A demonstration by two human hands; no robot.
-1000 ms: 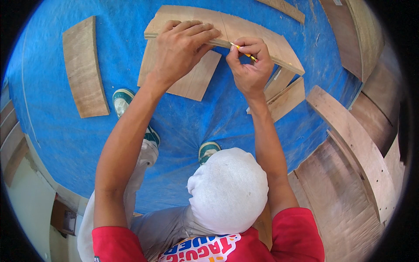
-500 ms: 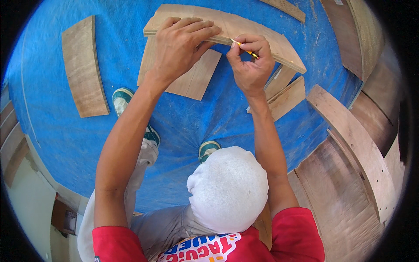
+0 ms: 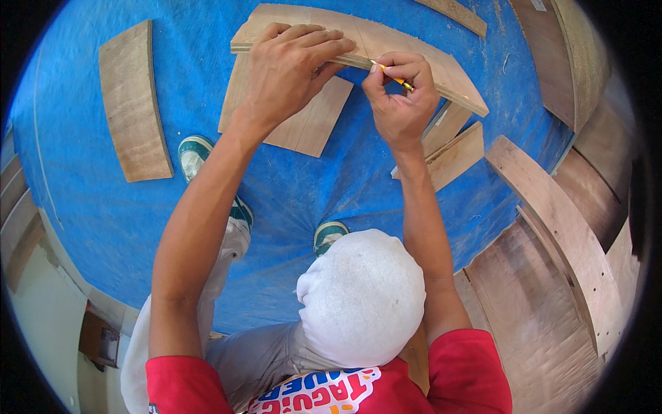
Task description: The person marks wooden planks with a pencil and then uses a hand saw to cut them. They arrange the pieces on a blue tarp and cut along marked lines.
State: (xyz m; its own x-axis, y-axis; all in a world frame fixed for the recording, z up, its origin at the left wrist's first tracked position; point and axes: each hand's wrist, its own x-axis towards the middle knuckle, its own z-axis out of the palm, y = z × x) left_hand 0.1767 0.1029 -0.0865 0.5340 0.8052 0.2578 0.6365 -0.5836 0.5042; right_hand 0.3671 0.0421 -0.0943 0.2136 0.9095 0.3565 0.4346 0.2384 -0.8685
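Note:
A wide, gently curved plywood board [image 3: 414, 55] lies across the top middle of the view over other wooden pieces, including a pale panel [image 3: 310, 124]. My left hand [image 3: 289, 72] is closed over the board's near edge, fingers resting along the top. Just to its right, my right hand [image 3: 403, 100] pinches a short yellow pencil [image 3: 394, 78], its tip at the layered edge of the board.
A blue tarp [image 3: 193, 96] covers the floor under my green shoes [image 3: 327, 234]. A separate plywood piece [image 3: 134, 103] lies at the left, short pieces [image 3: 455, 155] at right of centre, long curved boards [image 3: 552, 214] along the right side, and a narrow strip [image 3: 452, 15] beyond the main board.
The floor and pieces appear slightly higher in the picture. Both hands keep nearly the same grip and position on the board and pencil, with only slight shifts.

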